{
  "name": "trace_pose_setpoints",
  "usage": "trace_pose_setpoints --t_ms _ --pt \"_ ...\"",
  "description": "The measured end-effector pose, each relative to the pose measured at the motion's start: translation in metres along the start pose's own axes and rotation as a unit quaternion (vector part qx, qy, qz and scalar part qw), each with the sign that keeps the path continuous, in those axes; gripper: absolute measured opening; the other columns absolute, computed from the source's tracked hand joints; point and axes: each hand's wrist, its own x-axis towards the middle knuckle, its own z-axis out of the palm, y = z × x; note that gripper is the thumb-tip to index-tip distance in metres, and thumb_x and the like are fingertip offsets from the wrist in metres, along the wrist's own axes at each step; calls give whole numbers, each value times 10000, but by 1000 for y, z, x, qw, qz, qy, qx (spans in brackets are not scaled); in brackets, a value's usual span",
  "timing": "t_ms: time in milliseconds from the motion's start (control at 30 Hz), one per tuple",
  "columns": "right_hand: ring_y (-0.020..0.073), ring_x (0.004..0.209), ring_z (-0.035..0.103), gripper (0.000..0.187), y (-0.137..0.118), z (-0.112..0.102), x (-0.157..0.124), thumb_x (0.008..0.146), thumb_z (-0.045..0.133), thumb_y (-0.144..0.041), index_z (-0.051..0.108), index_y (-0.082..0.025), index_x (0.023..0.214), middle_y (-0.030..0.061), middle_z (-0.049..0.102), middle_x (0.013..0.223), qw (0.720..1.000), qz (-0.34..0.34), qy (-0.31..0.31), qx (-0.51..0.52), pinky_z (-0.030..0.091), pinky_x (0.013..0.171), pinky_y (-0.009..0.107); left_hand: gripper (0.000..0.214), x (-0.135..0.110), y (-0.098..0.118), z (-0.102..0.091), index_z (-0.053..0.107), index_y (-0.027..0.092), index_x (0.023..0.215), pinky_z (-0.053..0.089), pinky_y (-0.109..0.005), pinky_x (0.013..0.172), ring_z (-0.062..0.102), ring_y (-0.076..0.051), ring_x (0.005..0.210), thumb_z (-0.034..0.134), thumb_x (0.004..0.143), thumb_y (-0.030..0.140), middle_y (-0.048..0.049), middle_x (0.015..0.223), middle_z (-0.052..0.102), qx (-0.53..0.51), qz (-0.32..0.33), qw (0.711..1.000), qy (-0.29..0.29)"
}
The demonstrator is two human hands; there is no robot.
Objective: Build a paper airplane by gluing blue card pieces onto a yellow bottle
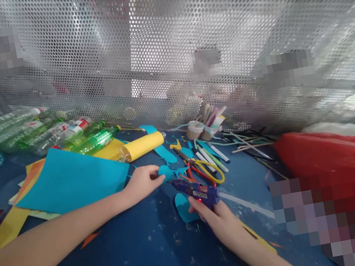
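My left hand [143, 182] reaches across the dark blue table and pinches a small blue paper cut-out [165, 171]. My right hand [218, 219] is wrapped round the grip of a blue glue gun [196, 190], its nozzle pointing left toward that cut-out. A second blue paper shape [184, 207] lies flat on the table just under the gun. Scissors with red and yellow handles [206, 171] lie right behind the gun.
Large blue [69, 179] and yellow paper sheets lie at the left, with several plastic bottles [61, 135] behind them. A yellow-wrapped bottle [140, 147], markers [212, 156], tape rolls and sticks sit further back. A red bag [333, 160] is at the right. A perforated metal screen [163, 53] closes the far side.
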Motion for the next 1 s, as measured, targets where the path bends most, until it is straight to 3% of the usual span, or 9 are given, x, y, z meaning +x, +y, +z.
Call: trace_pose_setpoints --t_ms 100,267,533,733,1000 --pt "129 478 411 410 2 0 2 750 530 -560 608 -175 634 -6 496 511 1000 2 5 18 333 476 256 163 0 2 -1 625 169 829 425 -242 633 580 -143 658 606 729 296 -1 720 641 -22 -12 1000 -16" --pt "127 474 413 421 1 -1 6 730 544 -568 576 -173 587 -10 476 495 998 20 -4 65 351 473 255 107 3 2 -4 619 162 784 415 -245 608 589 -155 654 567 751 250 -9 690 647 9 -12 1000 -25" --pt "135 470 424 405 -7 -4 -1 763 488 -543 602 -182 621 -16 464 480 999 2 -23 -43 335 488 261 161 6 0 -9 576 156 638 352 -224 539 540 -126 563 541 755 260 25 565 590 10 1 997 -71" --pt "146 500 445 397 -14 -4 -2 766 456 -536 560 -190 601 -1 497 529 997 2 -43 -71 347 511 271 85 9 -3 -10 625 164 744 377 -222 573 555 -135 636 594 706 235 11 677 628 -13 3 996 -93" --pt "172 559 511 370 -16 1 4 763 461 -520 551 -194 613 17 567 579 995 -8 -42 -93 385 533 274 38 11 -5 -9 586 155 689 345 -213 534 519 -114 564 592 680 191 34 595 578 -10 2 996 -90"
